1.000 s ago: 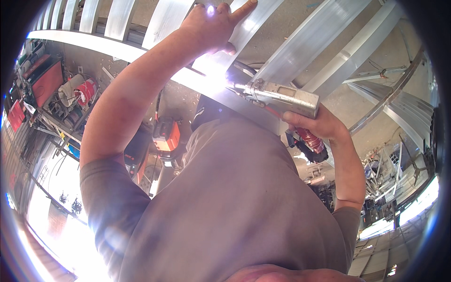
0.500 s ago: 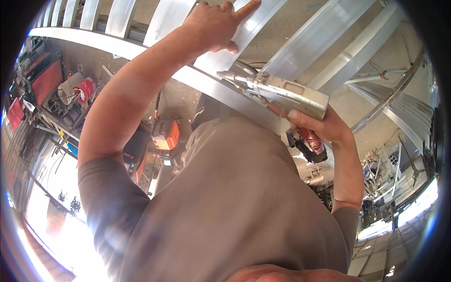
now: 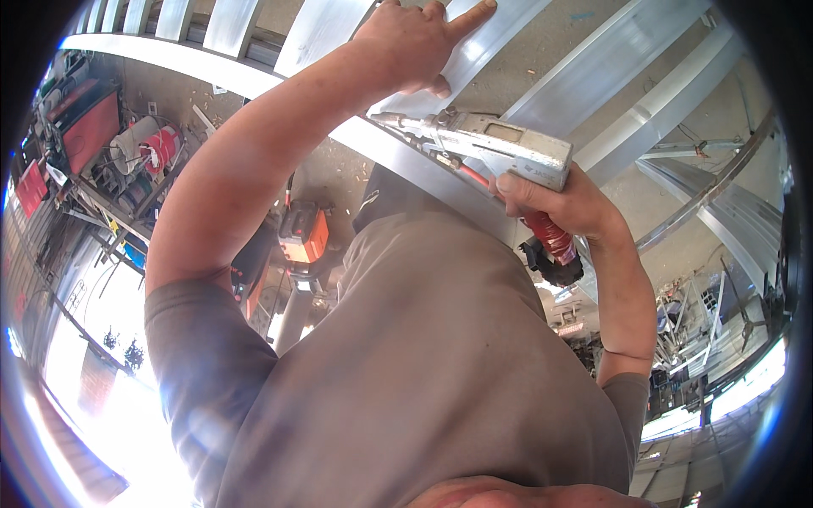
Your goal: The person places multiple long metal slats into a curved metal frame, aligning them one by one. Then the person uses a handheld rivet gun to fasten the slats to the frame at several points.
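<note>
My left hand (image 3: 411,46) rests on a wide, shiny aluminium slat (image 3: 500,38) at the top. Its index finger is stretched out and the thumb spread, with nothing held. My right hand (image 3: 563,207) is closed around the red-wrapped handle (image 3: 549,237) of a welding gun (image 3: 508,144) with a boxy silver body. The gun lies nearly level and its nozzle (image 3: 394,120) points left, by the joint of the slat and the long aluminium rail (image 3: 415,176). Whether the nozzle touches the metal I cannot tell. A red tube runs under the body.
More slats (image 3: 605,68) cross the frame at upper right. An orange and black machine (image 3: 303,233) stands below my left arm. At far left is a cluttered rack (image 3: 93,127) with a red-and-white spool (image 3: 158,150). Curved metal pieces (image 3: 745,224) and scrap lie at right.
The whole view has shifted slightly. The gun's nozzle has moved a little left and up relative to the rail, and its body sits more level. My left hand stays on the slat.
</note>
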A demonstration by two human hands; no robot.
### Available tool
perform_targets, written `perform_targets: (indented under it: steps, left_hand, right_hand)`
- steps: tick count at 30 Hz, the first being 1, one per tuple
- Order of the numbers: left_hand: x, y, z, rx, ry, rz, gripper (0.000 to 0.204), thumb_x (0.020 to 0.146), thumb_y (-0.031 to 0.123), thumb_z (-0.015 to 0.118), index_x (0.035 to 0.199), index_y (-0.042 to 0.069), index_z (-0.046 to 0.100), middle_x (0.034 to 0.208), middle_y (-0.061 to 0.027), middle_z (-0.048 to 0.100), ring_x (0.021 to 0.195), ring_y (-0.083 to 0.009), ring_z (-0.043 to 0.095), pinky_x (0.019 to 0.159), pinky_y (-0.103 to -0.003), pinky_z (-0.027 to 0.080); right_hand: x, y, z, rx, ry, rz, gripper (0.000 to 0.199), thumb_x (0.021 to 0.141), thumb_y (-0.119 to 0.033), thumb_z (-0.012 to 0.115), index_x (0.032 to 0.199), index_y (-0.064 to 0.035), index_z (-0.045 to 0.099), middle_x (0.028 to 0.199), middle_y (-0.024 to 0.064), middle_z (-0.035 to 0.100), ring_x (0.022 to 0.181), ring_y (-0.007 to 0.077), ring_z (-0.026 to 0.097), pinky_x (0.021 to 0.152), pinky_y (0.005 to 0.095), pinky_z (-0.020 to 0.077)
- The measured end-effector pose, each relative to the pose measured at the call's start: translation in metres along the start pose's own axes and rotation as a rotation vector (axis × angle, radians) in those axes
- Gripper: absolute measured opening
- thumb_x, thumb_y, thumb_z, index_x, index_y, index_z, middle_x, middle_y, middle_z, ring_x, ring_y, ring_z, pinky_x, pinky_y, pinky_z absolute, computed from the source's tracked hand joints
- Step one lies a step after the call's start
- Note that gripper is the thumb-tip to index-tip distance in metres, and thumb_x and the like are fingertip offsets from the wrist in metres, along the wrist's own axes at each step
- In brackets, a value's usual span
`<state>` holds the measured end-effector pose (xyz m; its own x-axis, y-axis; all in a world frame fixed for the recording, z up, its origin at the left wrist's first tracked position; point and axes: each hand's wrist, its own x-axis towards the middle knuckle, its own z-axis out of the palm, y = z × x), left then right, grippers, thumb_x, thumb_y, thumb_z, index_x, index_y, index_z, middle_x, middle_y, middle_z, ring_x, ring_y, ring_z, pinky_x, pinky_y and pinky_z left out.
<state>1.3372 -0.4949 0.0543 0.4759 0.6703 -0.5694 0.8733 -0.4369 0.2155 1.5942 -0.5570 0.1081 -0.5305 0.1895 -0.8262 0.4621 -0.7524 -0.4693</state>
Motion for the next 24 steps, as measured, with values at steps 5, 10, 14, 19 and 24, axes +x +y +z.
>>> perform_targets:
  steps: [5,10,14,19,24]
  left_hand:
    - [-0.001,0.001,-0.009,-0.027,-0.077,-0.012,0.13,0.078,0.051,0.088,0.171,0.017,0.004,0.132,-0.0265,0.065,0.116,-0.039,0.069,0.108,-0.057,0.045]
    - [-0.005,0.005,-0.014,-0.014,-0.074,-0.016,0.13,0.079,0.052,0.088,0.171,0.017,0.003,0.134,-0.0266,0.064,0.118,-0.0387,0.068,0.11,-0.058,0.043]
    - [-0.005,0.005,-0.013,-0.006,-0.07,-0.016,0.129,0.079,0.052,0.087,0.171,0.017,0.003,0.136,-0.0266,0.063,0.12,-0.039,0.068,0.112,-0.057,0.042]
    - [-0.005,0.004,-0.014,-0.022,-0.083,-0.02,0.129,0.079,0.052,0.087,0.171,0.017,0.002,0.137,-0.0267,0.063,0.121,-0.0394,0.067,0.112,-0.057,0.042]
    - [-0.002,0.004,-0.016,-0.045,-0.094,-0.024,0.127,0.081,0.05,0.087,0.171,0.018,0.002,0.138,-0.0264,0.062,0.122,-0.0394,0.067,0.114,-0.058,0.041]
  right_hand:
    - [0.005,0.004,0.002,-0.011,0.001,-0.099,0.048,0.094,-0.039,0.078,0.12,-0.0002,0.068,0.085,0.0053,0.068,0.073,0.0133,0.064,0.063,0.0303,0.0519]
    - [0.008,0.004,0.003,-0.017,-0.027,-0.054,0.052,0.094,-0.043,0.078,0.121,-0.0001,0.067,0.089,0.0054,0.067,0.073,0.0131,0.063,0.061,0.0306,0.0518]
    - [0.007,0.001,0.004,-0.021,-0.03,-0.068,0.053,0.094,-0.044,0.078,0.122,-0.0005,0.067,0.092,0.0054,0.067,0.075,0.0138,0.063,0.064,0.0308,0.0523]
    - [0.007,-0.002,0.005,-0.027,-0.032,-0.072,0.052,0.094,-0.044,0.077,0.122,-0.0006,0.068,0.093,0.0055,0.068,0.075,0.014,0.063,0.065,0.0309,0.0521]
    - [0.008,-0.002,0.005,-0.056,-0.036,-0.056,0.052,0.095,-0.043,0.077,0.123,-0.0002,0.068,0.095,0.0055,0.068,0.076,0.0142,0.063,0.066,0.031,0.0531]
